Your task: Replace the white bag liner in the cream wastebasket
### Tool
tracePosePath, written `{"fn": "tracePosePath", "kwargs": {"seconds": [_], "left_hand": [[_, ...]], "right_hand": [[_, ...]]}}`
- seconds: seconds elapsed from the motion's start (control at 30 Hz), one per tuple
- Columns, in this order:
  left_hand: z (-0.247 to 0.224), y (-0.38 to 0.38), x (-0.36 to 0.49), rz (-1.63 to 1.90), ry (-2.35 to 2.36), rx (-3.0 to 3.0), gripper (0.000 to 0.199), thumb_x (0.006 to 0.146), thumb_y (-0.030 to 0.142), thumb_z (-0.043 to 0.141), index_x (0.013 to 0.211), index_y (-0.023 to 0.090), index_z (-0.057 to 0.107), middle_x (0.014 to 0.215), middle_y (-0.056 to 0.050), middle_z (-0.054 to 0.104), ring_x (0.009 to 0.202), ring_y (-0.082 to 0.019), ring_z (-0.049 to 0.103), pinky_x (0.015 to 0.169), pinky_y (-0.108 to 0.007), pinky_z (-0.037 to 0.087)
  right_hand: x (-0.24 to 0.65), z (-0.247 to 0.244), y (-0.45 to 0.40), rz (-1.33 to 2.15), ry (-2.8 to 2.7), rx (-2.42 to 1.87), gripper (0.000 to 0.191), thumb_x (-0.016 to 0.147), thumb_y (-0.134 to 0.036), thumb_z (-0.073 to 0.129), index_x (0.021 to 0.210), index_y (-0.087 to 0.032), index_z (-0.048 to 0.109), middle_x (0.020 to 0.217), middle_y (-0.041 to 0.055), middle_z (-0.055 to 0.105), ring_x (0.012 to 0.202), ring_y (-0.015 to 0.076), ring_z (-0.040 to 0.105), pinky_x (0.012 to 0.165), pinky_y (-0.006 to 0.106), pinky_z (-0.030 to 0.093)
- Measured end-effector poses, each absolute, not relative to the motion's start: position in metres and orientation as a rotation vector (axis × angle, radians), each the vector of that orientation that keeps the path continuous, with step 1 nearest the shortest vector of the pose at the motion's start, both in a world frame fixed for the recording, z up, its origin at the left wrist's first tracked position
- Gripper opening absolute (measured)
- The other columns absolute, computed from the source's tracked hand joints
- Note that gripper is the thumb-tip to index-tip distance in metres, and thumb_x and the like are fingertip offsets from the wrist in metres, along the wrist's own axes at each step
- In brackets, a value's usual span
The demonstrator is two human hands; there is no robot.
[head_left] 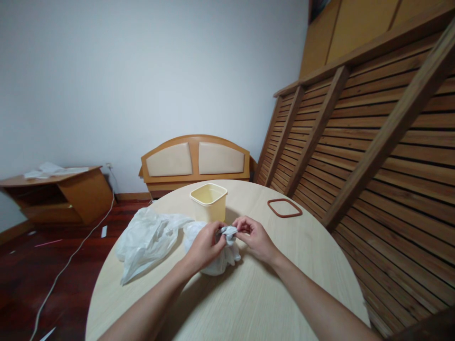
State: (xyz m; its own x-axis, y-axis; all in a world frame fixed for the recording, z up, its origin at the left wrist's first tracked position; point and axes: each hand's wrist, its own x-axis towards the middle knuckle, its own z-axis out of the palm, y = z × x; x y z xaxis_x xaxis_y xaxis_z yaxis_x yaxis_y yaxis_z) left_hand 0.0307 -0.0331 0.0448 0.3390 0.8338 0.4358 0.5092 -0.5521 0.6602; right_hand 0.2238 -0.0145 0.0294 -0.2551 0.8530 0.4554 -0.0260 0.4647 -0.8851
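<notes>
A white plastic bag (217, 266) sits bunched on the table, its twisted top pinched between my two hands. My left hand (206, 244) grips the gathered neck from the left, thumb and fingers closed on it. From the right, my right hand (255, 237) pinches an end of the same knotted plastic. What the bag contains is hidden. Just behind it stands a yellow, square-rimmed plastic container (209, 206) without a lid on it. Another crumpled white plastic bag (149, 241) lies to the left of my left hand.
A reddish-brown square ring (284, 208) lies at the right of the round wooden table (291, 284). Beyond are a headboard (195, 158), a low cabinet (81, 196) and leaning wooden slats (341, 142). A white cable (71, 258) crosses the floor.
</notes>
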Motion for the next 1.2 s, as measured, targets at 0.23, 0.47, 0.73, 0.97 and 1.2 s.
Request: {"fn": "tracePosePath", "kwargs": {"seconds": [0.23,0.47,0.73,0.97,1.2], "left_hand": [[0.036,-0.028,0.033,1.229,0.976,1.916,0.027,0.086,0.024,0.056,0.112,0.019,0.052,0.100,-0.007,0.069,0.094,-0.021,0.066,0.083,-0.033,0.051],[0.037,-0.024,0.032,1.271,0.953,1.813,0.025,0.087,0.030,0.059,0.108,0.018,0.056,0.104,-0.009,0.068,0.100,-0.023,0.066,0.092,-0.038,0.051],[0.038,-0.026,0.030,1.210,0.904,1.853,0.037,0.092,0.030,0.057,0.126,0.018,0.050,0.105,-0.009,0.070,0.100,-0.023,0.066,0.088,-0.036,0.051],[0.040,-0.029,0.030,1.235,0.928,2.099,0.036,0.091,0.019,0.054,0.127,0.021,0.057,0.125,-0.012,0.064,0.117,-0.024,0.061,0.099,-0.038,0.050],[0.055,-0.039,0.028,1.138,1.030,2.326,0.023,0.091,0.019,0.053,0.109,0.022,0.068,0.116,-0.009,0.068,0.111,-0.023,0.064,0.097,-0.035,0.049]], "right_hand": [[0.226,0.036,-0.018,0.631,-1.757,-0.883,0.009,0.084,-0.023,0.067,0.080,-0.020,0.075,0.083,0.0031,0.065,0.074,0.0165,0.059,0.067,0.029,0.045],[0.223,0.040,-0.027,0.651,-1.856,-0.961,0.023,0.084,-0.023,0.065,0.104,-0.018,0.076,0.089,0.0049,0.070,0.075,0.0166,0.060,0.069,0.029,0.047],[0.225,0.041,-0.027,0.753,-1.839,-0.973,0.026,0.083,-0.036,0.074,0.101,-0.018,0.077,0.088,0.0048,0.074,0.075,0.0176,0.061,0.068,0.029,0.046],[0.224,0.038,-0.025,0.662,-1.829,-0.957,0.011,0.085,-0.026,0.071,0.092,-0.019,0.075,0.086,0.0036,0.073,0.076,0.0175,0.063,0.070,0.029,0.047],[0.225,0.043,-0.028,0.604,-1.906,-0.913,0.006,0.086,-0.023,0.069,0.087,-0.020,0.074,0.083,0.0028,0.070,0.075,0.0169,0.062,0.070,0.028,0.046]]}}
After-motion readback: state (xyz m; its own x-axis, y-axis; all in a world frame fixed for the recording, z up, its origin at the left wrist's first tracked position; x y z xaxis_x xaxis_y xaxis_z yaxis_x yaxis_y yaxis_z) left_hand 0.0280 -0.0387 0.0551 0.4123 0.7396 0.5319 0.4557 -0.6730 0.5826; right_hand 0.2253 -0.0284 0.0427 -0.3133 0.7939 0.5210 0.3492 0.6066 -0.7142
